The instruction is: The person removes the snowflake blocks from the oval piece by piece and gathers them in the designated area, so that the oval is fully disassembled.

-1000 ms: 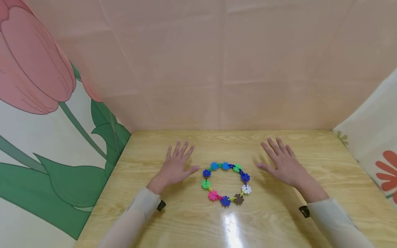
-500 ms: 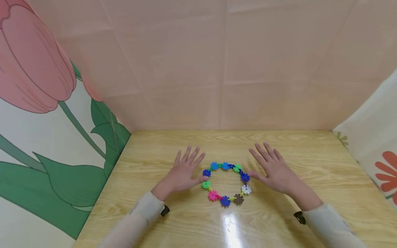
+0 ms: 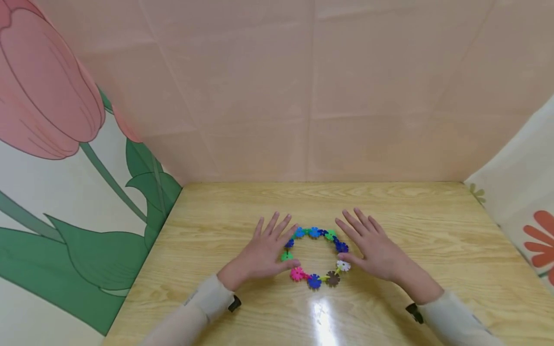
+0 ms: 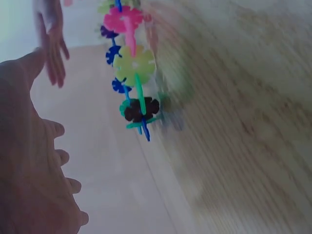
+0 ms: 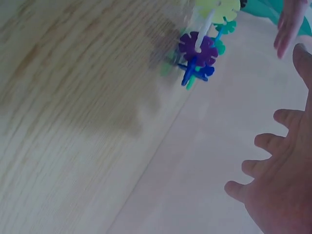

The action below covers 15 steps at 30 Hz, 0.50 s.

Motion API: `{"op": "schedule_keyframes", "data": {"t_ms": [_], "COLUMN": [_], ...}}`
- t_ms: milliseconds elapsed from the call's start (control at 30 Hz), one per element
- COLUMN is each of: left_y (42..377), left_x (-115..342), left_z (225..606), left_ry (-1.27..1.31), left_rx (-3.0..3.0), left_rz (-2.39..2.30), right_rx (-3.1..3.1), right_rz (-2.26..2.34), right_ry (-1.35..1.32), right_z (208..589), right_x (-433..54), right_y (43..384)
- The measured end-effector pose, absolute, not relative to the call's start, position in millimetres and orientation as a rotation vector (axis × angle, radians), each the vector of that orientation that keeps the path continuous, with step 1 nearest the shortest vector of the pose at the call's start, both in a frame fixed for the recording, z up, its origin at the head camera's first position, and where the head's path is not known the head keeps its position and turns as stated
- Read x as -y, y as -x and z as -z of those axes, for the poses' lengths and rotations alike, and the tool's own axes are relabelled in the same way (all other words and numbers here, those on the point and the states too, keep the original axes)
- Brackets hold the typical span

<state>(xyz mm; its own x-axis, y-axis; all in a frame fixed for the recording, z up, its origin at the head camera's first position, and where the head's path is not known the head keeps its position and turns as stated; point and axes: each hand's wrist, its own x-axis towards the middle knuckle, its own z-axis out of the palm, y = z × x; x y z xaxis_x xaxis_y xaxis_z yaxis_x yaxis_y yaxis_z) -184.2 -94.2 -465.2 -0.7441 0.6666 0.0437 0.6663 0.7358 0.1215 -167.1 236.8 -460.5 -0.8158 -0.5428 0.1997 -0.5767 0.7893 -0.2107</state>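
A closed ring of interlocking snowflake discs (image 3: 314, 281) lies on the wooden table in the head view, in blue, green, pink, brown, white and other colours. My left hand (image 3: 261, 254), fingers spread straight, hovers at its left side and hides part of it. Over the right side hovers my right hand (image 3: 381, 252), also with straight, spread fingers. In the left wrist view a yellow-green disc (image 4: 135, 66) stands upright on the table, apart from the hand. A purple disc (image 5: 198, 48) appears in the right wrist view, with a gap between it and the fingers. Neither hand holds anything.
The wooden table (image 3: 207, 211) ends at a pink cloth backdrop (image 3: 259, 96). A tulip-printed panel (image 3: 86, 250) borders the left, and a white flowered cloth (image 3: 519, 192) the right. Glare marks the table in front of the ring.
Both hands have moved inward and nearer to me, the left one rightward and the right one leftward, until they overlap the ring in the head view. The ring has stayed in place.
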Motion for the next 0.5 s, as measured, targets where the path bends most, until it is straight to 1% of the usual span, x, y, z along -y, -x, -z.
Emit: {"op": "schedule_keyframes", "data": {"t_ms": [500], "left_y": [174.5], "left_x": [82.7], "left_z": [471.4], "left_ry": [-1.261], "left_rx": [-2.825], "left_rz": [-0.225], "right_rx": [2.771], "right_rz": [-0.422], "right_ry": [-1.039], "right_z": [466.8], "right_x": [-223.0], "right_y": [158.6]}}
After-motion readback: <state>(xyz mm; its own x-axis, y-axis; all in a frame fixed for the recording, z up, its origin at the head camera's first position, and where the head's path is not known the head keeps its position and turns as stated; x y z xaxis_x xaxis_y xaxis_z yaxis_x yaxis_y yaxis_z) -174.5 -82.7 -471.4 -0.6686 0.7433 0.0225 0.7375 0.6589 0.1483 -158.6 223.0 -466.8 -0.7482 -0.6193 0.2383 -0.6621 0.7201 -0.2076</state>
